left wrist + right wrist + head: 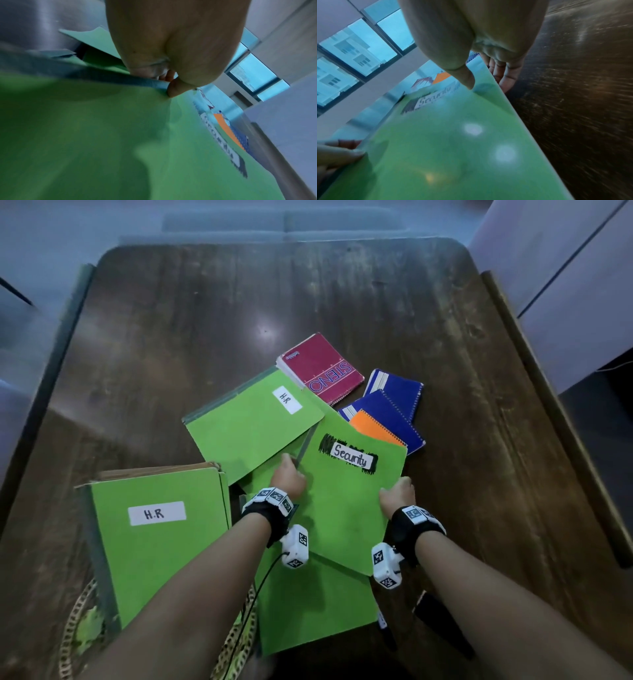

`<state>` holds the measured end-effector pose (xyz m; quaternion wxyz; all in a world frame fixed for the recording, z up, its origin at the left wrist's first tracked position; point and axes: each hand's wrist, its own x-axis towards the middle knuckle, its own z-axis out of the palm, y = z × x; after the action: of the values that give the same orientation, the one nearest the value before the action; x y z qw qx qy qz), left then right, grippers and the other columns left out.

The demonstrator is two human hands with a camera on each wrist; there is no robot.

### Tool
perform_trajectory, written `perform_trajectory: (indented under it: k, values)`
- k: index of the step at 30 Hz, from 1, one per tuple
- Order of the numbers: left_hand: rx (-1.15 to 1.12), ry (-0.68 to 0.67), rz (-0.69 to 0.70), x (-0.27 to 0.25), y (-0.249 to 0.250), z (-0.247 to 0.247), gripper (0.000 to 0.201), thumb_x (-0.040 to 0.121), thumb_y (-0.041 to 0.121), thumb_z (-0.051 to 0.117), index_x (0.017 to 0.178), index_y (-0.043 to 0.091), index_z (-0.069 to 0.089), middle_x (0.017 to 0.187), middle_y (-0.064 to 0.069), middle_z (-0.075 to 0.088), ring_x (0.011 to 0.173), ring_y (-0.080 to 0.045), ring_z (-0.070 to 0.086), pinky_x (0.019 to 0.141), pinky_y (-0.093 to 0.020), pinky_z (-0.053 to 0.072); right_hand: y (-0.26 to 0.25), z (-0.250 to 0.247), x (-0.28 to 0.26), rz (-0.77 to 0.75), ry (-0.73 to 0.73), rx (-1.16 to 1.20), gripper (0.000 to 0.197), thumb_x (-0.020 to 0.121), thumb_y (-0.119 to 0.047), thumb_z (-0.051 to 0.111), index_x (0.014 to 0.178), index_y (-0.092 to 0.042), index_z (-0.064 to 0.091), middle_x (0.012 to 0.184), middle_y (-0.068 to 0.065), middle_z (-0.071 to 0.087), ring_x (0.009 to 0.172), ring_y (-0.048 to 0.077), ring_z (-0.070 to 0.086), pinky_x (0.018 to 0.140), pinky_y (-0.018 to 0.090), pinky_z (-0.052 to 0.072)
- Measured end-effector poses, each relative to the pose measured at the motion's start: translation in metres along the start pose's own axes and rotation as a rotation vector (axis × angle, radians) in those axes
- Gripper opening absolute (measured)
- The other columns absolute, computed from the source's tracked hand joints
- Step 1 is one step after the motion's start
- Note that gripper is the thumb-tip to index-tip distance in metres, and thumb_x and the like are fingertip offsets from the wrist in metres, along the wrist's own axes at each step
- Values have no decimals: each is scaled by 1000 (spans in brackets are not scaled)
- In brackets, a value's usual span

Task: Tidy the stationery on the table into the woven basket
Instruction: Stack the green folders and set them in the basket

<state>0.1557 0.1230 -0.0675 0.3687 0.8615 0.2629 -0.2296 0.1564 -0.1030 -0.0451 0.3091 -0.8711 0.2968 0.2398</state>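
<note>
A green folder labelled "Security" (349, 501) is lifted above the table, tilted. My left hand (289, 479) pinches its grey spine edge, thumb on top (173, 89). My right hand (399, 494) grips its right edge, thumb on the cover and fingers (506, 78) underneath. Another green folder marked "H.R" (154, 535) stands in the woven basket (72, 631) at the lower left. A second "H.R" folder (253, 419) and one more green folder (308, 611) lie on the table.
A red STENO pad (320, 368), two blue spiral notebooks (394, 405) and an orange one (373, 428) lie beyond the folders. A black marker (385, 628) sits near the front edge. The dark wooden table (205, 302) is bare at the back.
</note>
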Motion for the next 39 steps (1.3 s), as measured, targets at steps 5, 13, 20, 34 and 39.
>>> perform_trajectory:
  k: [5,13,20,34,39]
  values:
    - [-200,32,36,-34,-2,-14,32,98,3,46,129,11,40,102,-4,56,68,-12,57,48,-20,44,-12,-13,-22,-21,3,144,37,92,2,46,127,-7,36,125,20,58,101,35,60,76,33,42]
    - [-248,92,9,-73,-17,-35,20,101,14,45,119,7,53,112,-9,62,77,-15,62,57,-24,50,-23,-28,-68,-113,69,116,46,93,-3,45,138,-9,37,130,17,57,110,36,60,80,34,43]
    - [-189,92,122,-103,-22,-50,23,105,25,42,107,7,55,83,-1,58,59,-10,49,48,-20,40,-29,-36,-101,-180,166,84,45,90,-13,50,135,-8,42,131,19,58,114,38,59,93,42,46]
    - [-348,304,294,-132,-77,-142,7,101,13,44,107,11,47,77,-4,55,57,-17,49,52,-30,48,-84,8,-169,-386,100,238,52,96,-9,42,145,-13,24,143,22,48,116,39,56,91,41,46]
    - [-263,451,117,-138,-134,-175,15,98,9,47,112,11,41,80,-4,59,60,-14,54,48,-23,42,-102,74,-192,-486,-24,165,53,97,-6,39,146,-15,20,122,19,54,67,22,56,50,35,49]
